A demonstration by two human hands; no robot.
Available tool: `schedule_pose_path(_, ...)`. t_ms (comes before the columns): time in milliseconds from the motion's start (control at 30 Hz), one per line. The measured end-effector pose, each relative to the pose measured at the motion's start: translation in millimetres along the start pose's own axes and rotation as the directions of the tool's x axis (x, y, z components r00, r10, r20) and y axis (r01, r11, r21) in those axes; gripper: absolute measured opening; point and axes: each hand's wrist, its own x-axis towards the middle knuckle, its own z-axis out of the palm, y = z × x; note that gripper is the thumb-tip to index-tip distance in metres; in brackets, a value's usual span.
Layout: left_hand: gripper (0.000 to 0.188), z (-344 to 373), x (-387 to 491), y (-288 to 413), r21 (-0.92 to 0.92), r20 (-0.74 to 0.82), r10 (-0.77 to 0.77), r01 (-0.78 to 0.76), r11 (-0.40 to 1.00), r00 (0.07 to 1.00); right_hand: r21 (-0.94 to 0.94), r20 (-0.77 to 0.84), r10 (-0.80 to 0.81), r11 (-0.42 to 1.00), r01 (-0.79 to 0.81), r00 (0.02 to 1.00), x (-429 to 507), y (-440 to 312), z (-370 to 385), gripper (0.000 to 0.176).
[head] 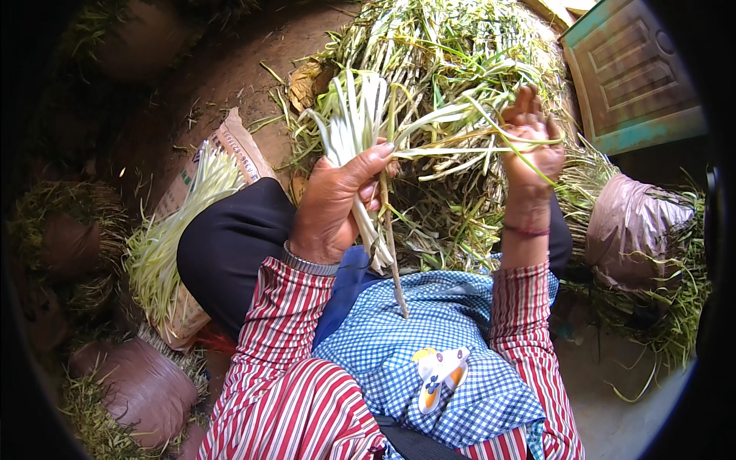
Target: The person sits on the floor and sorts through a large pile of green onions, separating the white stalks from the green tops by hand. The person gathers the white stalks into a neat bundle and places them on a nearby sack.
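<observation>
My left hand [345,195] is closed round a bundle of pale, peeled plant stalks [351,123], their lower ends hanging under the fist. A thin brown stem [395,270] with long yellow-green leaves is pinched at the thumb of the same hand and points down to the blue checked apron [437,322]. To the right, my right hand [532,138] is raised with its palm up and fingers apart. Loose yellow-green leaves [477,150] run from the left thumb across that palm; the fingers are not closed on them.
A large heap of leafy stalks [425,52] lies ahead. Pale stalks [184,230] rest on a printed sack [244,144] at left. Plastic-wrapped bundles lie at right [624,230] and lower left [141,391]. A panelled door [632,75] stands at upper right.
</observation>
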Motion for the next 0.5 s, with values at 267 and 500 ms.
schedule_pose_path(267, 0.018, -5, 4, -1, 0.035, -0.054, 0.017, -0.015, 0.999, 0.998, -0.872, -0.282, -0.001, 0.418, -0.255, 0.96, -58, -96, -51, 0.034)
schedule_pose_path(500, 0.018, -7, 8, -4, 0.063, -0.085, 0.036, -0.031, 0.998, 0.996, -0.495, -0.442, 0.068, -0.85, -0.179, 0.895, -100, -73, 32, 0.025)
